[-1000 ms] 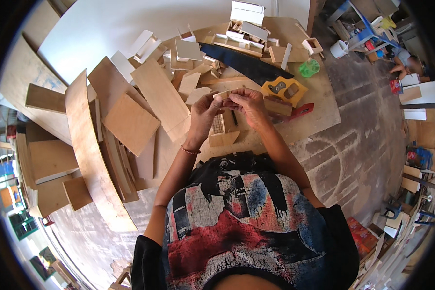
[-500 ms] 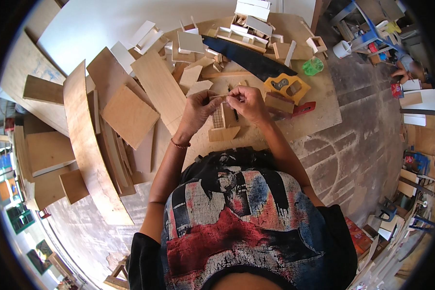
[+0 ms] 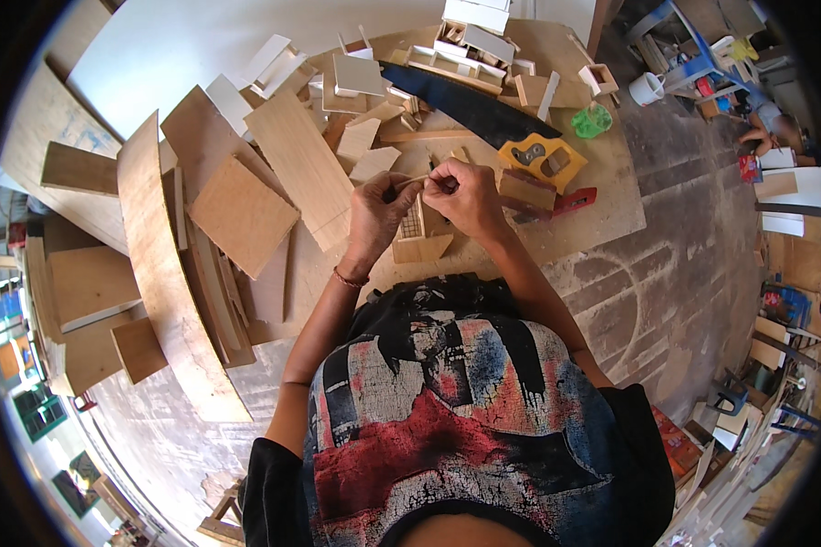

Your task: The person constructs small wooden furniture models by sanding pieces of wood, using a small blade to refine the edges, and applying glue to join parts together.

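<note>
Both my hands meet over the near middle of the workbench, fingertips pinched together. My left hand [image 3: 374, 221] and my right hand [image 3: 468, 199] are closed on a thin, light-coloured strip [image 3: 411, 180], mostly hidden by the fingers. Just beneath them lies a small wooden piece with a grid-like face [image 3: 411, 224], partly covered by my hands. An angled wooden offcut [image 3: 422, 249] is at its near end. To the right of my right hand are a brown wooden block [image 3: 526, 190] and a red tool [image 3: 575, 201].
A handsaw [image 3: 465, 105] with a yellow handle lies beyond my right hand, near a green plastic container [image 3: 592, 120]. Small wooden boxes [image 3: 456, 68] crowd the bench's far side. Boards [image 3: 244, 214] lean and overlap at left. A person [image 3: 775, 128] sits far right.
My hands have shifted slightly left, still pinched together, and the right wrist has turned a little. The bench things stay put.
</note>
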Motion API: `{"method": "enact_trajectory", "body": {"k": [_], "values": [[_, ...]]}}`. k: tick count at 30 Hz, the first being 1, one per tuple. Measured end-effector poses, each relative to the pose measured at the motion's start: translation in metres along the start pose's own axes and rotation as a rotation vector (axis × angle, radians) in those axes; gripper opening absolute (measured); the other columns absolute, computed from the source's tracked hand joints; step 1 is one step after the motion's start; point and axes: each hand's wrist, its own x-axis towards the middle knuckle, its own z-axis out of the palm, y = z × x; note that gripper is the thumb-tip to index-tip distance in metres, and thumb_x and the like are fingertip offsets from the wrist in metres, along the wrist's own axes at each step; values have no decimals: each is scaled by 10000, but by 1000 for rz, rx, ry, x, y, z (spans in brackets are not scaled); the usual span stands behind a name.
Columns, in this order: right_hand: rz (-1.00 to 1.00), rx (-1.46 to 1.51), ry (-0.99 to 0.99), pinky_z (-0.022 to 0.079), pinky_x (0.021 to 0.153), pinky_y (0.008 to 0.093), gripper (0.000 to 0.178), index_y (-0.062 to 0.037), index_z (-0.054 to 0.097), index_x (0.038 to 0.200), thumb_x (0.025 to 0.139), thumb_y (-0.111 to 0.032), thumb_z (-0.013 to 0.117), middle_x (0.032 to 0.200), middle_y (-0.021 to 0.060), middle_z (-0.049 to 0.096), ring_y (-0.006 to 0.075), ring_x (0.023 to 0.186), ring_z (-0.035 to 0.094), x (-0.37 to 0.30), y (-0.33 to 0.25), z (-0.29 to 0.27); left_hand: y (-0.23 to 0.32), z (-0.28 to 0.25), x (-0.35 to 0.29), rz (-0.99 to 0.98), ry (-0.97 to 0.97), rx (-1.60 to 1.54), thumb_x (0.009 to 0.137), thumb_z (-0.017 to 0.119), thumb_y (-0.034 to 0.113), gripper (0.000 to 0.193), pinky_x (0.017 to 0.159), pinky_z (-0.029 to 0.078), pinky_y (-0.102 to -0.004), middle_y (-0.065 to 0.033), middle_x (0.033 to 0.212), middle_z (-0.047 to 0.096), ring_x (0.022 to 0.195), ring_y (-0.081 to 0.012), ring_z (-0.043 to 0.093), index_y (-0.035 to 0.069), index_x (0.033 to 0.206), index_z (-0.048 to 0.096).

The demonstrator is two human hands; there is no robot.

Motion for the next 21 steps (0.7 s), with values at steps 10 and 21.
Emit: {"method": "enact_trajectory", "body": {"k": [10,21], "values": [[410,493,-337,414,473,208,145,14,624,746,796,-122,622,641,28,613,76,542,546,-7,18,-23,-21,3,-1,-187,-247,-428,855,590,109,105,581,422,-194,9,731,571,630,-56,501,12,893,605],[675,1008,-477,383,479,175,149,-18,629,803,814,-166,651,692,31,618,58,555,518,-31,36,-60,-6,37,-23,-302,-347,-729,850,604,145,115,589,426,-207,-6,760,571,653,-79,513,31,863,588]]}}
